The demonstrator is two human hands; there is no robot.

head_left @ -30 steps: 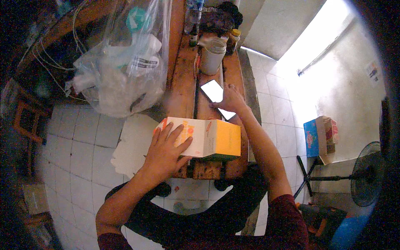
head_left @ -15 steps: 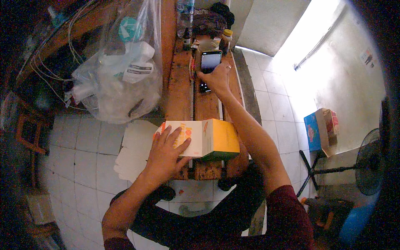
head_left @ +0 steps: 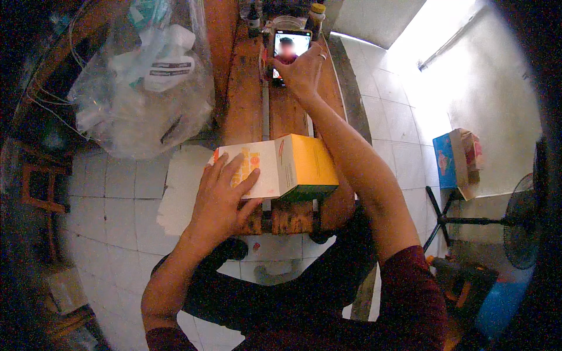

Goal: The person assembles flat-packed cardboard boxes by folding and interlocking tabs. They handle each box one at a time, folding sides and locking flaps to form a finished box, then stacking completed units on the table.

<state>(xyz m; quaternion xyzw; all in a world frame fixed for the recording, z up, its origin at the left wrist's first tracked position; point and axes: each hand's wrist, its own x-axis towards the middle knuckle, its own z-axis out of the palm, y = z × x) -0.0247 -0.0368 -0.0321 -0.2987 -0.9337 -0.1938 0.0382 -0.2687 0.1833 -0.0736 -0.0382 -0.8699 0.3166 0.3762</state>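
A smartphone (head_left: 293, 42) stands tilted at the far end of the wooden bench, its lit screen toward me and showing a person in a dark red top. My right hand (head_left: 301, 75), with a ring on one finger, is closed around the phone's lower part with thumb and fingers at its two sides. Nearer to me a white, yellow and green cardboard box (head_left: 316, 159) lies on the bench. Across its white face my left hand (head_left: 218, 190) rests flat with fingers spread, holding nothing; the palm covers part of the print.
Behind the phone are a clear jar (head_left: 285, 23) and a yellow-capped bottle (head_left: 316, 16). A big clear plastic bag (head_left: 140, 111) of white items hangs at left. White cardboard (head_left: 181, 196) lies beside the bench (head_left: 240, 105). At right stand a blue box (head_left: 445, 161) and a fan (head_left: 520, 222).
The phone's screen has gone from a dark bluish picture to a bright one with a person in it. Both hands keep their holds; the whole view has shifted, the bench sitting higher in it.
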